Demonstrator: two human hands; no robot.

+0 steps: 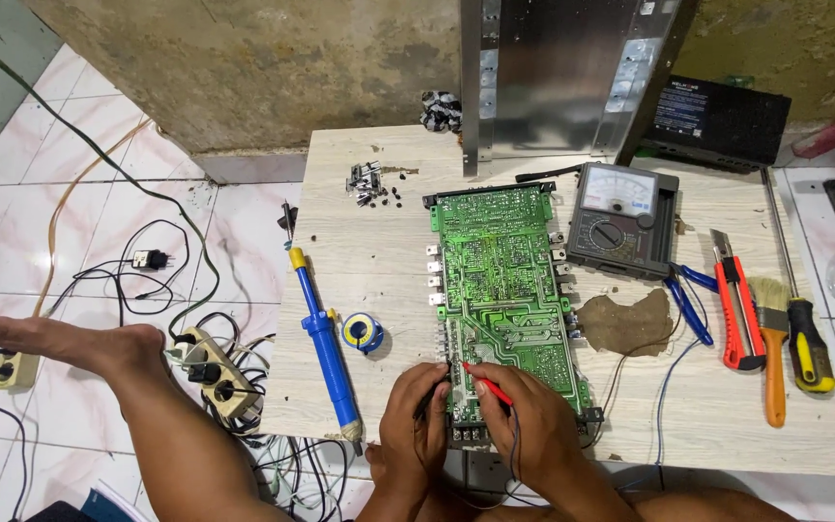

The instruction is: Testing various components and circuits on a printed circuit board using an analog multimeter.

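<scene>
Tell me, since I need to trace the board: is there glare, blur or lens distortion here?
Head view: soft even light, sharp on the green circuit board; a mild sheen on the metal panel; wide-lens bending at the edges; both hands, left hand and right hand, unblurred.

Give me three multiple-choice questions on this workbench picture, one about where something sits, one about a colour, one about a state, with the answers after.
1. Where does the analog multimeter sit relative to the green circuit board?
A. left of it
B. right of it
C. on top of it

2. What colour is the desoldering pump?
A. blue with a yellow end
B. all red
C. green

3. What is the right hand doing?
A. resting flat on the floor
B. holding a red probe to the board
C. gripping the paintbrush

Answers: 1 B, the meter lies off the board's upper right edge. 2 A, its body is blue and its plunger end yellow. 3 B, the red probe tip meets the board's near end, beside the left hand.
</scene>
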